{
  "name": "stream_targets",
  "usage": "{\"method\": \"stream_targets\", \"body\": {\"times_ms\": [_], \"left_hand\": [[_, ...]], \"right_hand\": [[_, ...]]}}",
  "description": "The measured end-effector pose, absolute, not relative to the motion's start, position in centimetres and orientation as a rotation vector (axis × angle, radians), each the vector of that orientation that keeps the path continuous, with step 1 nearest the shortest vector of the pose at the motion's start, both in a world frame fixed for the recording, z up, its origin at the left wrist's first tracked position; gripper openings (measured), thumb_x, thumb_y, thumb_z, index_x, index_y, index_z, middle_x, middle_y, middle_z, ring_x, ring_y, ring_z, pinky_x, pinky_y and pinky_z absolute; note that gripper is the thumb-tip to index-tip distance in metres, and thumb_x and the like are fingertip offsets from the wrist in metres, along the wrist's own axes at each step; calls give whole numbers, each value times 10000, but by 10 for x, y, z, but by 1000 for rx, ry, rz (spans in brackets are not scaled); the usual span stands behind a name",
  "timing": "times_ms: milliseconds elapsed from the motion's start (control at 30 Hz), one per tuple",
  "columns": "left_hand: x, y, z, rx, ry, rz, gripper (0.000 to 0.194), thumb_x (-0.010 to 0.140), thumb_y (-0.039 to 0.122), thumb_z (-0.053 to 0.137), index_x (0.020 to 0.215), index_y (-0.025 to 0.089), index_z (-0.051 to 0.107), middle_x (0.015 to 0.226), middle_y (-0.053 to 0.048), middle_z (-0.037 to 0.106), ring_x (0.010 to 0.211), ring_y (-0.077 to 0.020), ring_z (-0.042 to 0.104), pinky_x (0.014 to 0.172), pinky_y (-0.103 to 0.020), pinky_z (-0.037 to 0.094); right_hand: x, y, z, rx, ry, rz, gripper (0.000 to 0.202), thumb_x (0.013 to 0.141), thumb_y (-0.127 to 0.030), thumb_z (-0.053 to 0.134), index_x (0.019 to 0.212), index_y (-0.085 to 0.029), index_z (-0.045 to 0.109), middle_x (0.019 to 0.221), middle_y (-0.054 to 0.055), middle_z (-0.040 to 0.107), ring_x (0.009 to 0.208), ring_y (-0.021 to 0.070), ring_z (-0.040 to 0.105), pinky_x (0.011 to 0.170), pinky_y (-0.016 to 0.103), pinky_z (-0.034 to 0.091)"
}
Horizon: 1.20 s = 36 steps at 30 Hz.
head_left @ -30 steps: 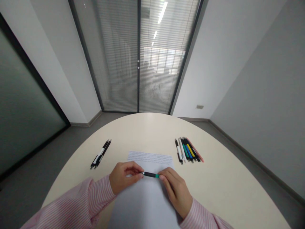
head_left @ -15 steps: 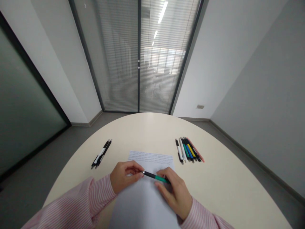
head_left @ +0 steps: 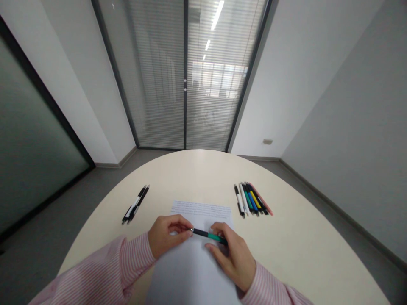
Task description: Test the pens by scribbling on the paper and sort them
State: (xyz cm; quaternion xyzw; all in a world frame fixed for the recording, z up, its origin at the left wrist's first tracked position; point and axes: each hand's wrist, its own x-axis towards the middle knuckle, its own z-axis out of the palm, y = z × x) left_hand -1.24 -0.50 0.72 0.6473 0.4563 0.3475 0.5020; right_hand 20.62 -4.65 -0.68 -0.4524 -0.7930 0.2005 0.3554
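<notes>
A green and black pen (head_left: pixel 201 233) is held level above a sheet of paper (head_left: pixel 190 267). My left hand (head_left: pixel 168 234) pinches its silver tip between thumb and fingertips. Around the green end curls my right hand (head_left: pixel 233 254), its index finger over the barrel and the thumb a little apart below; the pen's far end is hidden by this hand. Lines of small handwriting run along the top of the sheet, too small to read.
On the pale round table (head_left: pixel 203 173), two black and white pens (head_left: pixel 135 204) lie at the left. A row of several pens (head_left: pixel 252 199) in white, green, blue, yellow and pink lies at the right. Beyond the table stands a glass partition with blinds (head_left: pixel 159 106).
The pen has shifted very slightly to the right, and my right thumb sits a touch farther from the barrel. The other pens and the paper have stayed put.
</notes>
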Motion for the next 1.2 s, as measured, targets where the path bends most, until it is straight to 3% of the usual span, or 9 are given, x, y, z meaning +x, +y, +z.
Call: {"method": "stream_targets", "body": {"times_ms": [233,367,467,600,767,867,1000,1100,1200], "left_hand": [[-12,-5,8,1590,1100,833,218,655,287,669,764,100,693,717,-84,712,663,-186,667,643,-265,552],[-12,-5,8,1612,1090,817,237,663,293,665,779,89,698,731,-98,716,676,-193,671,649,-268,552],[-12,-5,7,1612,1097,813,245,660,295,666,780,84,697,718,-98,713,668,-193,670,647,-272,552],[-12,-6,6,1623,1089,810,244,665,292,659,779,80,697,722,-100,716,665,-192,669,642,-274,551],[-12,-6,5,1638,1073,802,242,672,285,659,789,78,700,733,-101,719,671,-191,668,647,-274,550],[-12,-5,4,1638,1072,812,238,674,283,662,790,78,700,728,-98,715,668,-188,664,649,-274,549],[-12,-4,3,1630,1061,835,224,677,278,665,787,86,699,720,-86,708,658,-178,658,646,-265,547],[-12,-4,4,1604,1068,852,218,676,274,666,786,88,697,718,-82,702,664,-176,659,649,-261,547],[-12,-3,3,1575,1087,878,212,671,269,671,784,92,696,716,-76,695,678,-179,660,659,-262,550]], "right_hand": [[205,-46,-3,-1136,-2114,476,219,955,-215,351,880,-216,557,793,35,581,732,156,578,665,257,463],[205,-47,-5,-1210,-2079,476,83,896,-275,491,939,-208,518,787,16,568,664,147,564,618,247,457],[205,-46,-6,-1203,-2069,492,61,904,-257,468,883,-212,505,762,6,565,643,138,558,597,235,440],[206,-45,-7,-1196,-2129,480,243,957,-254,346,809,-215,534,706,9,573,660,146,572,613,240,425],[206,-46,-8,-1243,-2083,542,128,864,-293,538,958,-214,501,790,0,579,596,127,538,591,234,420],[207,-47,-7,-1190,-2084,528,59,898,-248,471,872,-212,511,761,6,553,629,133,531,592,234,405],[207,-46,-6,-1165,-2128,486,275,951,-246,369,725,-209,522,669,7,528,628,140,533,592,242,391],[206,-46,-6,-1197,-2053,481,84,890,-274,509,859,-206,546,726,8,556,632,141,540,594,241,406],[206,-45,-8,-1220,-1965,454,131,809,-238,607,903,-198,526,759,10,556,635,145,530,589,245,414]]}}
